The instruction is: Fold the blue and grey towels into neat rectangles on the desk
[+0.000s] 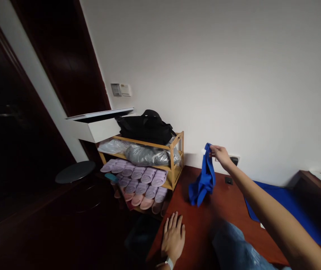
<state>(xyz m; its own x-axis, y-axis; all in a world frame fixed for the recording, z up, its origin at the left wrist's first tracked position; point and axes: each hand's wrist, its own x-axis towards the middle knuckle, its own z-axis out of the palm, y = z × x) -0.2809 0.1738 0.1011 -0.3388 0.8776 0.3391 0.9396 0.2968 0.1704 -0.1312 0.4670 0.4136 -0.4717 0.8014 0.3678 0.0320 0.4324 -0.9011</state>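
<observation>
A piece of blue cloth (205, 180) with a small white tag near its top hangs from my right hand (220, 154), which pinches its upper edge. The cloth droops in folds, its lower end at or just over the reddish-brown tabletop (188, 240); contact is hard to tell. My left hand (173, 234) lies flat on the left edge of the table, fingers stretched out, holding nothing. A band circles the left wrist.
Left of the table stands a wooden rack (172, 165) with rows of slippers (138, 173), plastic-wrapped items and a black bag (146, 127). A white box (101, 129) juts out beside it, near a round stool (75, 170). Blue fabric (284, 210) lies at right.
</observation>
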